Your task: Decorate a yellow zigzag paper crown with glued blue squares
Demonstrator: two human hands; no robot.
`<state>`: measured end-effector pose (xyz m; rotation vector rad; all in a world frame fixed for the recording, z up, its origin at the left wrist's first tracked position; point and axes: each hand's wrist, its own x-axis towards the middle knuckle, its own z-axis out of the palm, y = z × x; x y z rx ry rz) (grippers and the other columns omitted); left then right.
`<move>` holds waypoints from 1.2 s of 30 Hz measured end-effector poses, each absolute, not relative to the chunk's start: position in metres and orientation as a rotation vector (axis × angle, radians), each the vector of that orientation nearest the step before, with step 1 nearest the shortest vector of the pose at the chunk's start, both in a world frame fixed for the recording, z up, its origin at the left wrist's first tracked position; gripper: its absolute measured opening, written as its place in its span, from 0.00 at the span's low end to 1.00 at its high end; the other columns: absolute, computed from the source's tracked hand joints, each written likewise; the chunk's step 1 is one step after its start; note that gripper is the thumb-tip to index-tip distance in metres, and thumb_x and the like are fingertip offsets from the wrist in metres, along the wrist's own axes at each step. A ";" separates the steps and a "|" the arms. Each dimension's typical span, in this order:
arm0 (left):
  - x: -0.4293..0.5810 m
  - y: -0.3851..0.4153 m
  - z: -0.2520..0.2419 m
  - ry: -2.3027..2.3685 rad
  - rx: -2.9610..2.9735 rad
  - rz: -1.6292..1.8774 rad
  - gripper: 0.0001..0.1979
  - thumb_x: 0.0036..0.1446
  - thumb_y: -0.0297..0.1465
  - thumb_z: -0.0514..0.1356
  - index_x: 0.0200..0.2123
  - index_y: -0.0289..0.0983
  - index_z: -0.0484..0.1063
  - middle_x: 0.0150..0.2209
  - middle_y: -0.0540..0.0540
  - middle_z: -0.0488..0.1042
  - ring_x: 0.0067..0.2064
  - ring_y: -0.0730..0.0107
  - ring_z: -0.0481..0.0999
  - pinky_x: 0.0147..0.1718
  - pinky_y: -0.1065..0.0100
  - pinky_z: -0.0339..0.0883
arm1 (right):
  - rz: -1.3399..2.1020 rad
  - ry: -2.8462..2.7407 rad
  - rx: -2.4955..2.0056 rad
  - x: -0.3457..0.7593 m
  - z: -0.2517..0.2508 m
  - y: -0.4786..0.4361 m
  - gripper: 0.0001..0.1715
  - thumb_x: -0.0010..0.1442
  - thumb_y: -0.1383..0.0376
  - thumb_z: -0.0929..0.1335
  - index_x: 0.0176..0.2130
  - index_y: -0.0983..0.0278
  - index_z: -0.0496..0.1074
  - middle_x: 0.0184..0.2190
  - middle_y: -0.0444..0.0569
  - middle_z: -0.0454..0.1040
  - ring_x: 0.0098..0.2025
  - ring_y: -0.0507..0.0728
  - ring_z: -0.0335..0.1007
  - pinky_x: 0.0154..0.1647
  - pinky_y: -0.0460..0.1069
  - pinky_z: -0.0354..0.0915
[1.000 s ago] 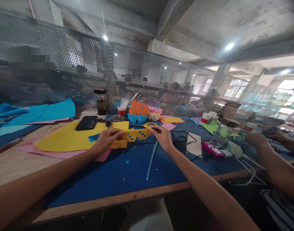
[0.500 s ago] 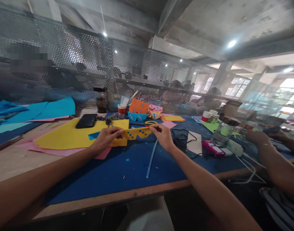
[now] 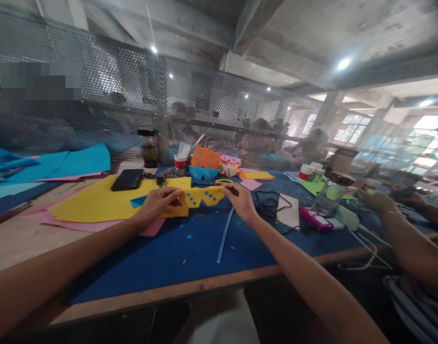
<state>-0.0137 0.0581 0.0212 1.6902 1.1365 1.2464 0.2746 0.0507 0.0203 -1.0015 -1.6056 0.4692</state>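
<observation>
Stretched between my two hands is a yellow paper strip (image 3: 208, 196) with notched lower edges and small blue squares on it. My left hand (image 3: 161, 199) pinches its left end, and my right hand (image 3: 240, 198) pinches the right end. Below my left hand lies a large yellow sheet (image 3: 93, 203) with a small blue piece (image 3: 137, 201) on it. Beyond the strip stand similar decorated pieces, orange (image 3: 206, 157) and blue (image 3: 203, 172). Yellow-handled scissors (image 3: 224, 182) lie just past my right hand. A clear glue stick (image 3: 225, 239) rests on the blue mat.
A black phone (image 3: 127, 179) lies on the yellow sheet. Near the back are a dark jar (image 3: 148, 148) and a red-white cup (image 3: 180, 161). At right stand a glass jar (image 3: 328, 196), a magenta device (image 3: 315, 220) and cables. Another person's hand (image 3: 379, 203) works at far right.
The yellow strip has tilted so more of its decorated face and notches show. Both hands keep their grip at its ends. The view has shifted very slightly.
</observation>
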 end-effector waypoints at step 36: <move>-0.015 0.060 0.020 1.134 1.659 1.224 0.25 0.51 0.55 0.70 0.36 0.38 0.84 0.29 0.43 0.85 0.33 0.58 0.83 0.38 0.61 0.78 | 0.487 -1.611 -0.963 0.276 0.015 0.055 0.15 0.64 0.54 0.71 0.43 0.61 0.80 0.42 0.51 0.84 0.42 0.60 0.81 0.47 0.53 0.76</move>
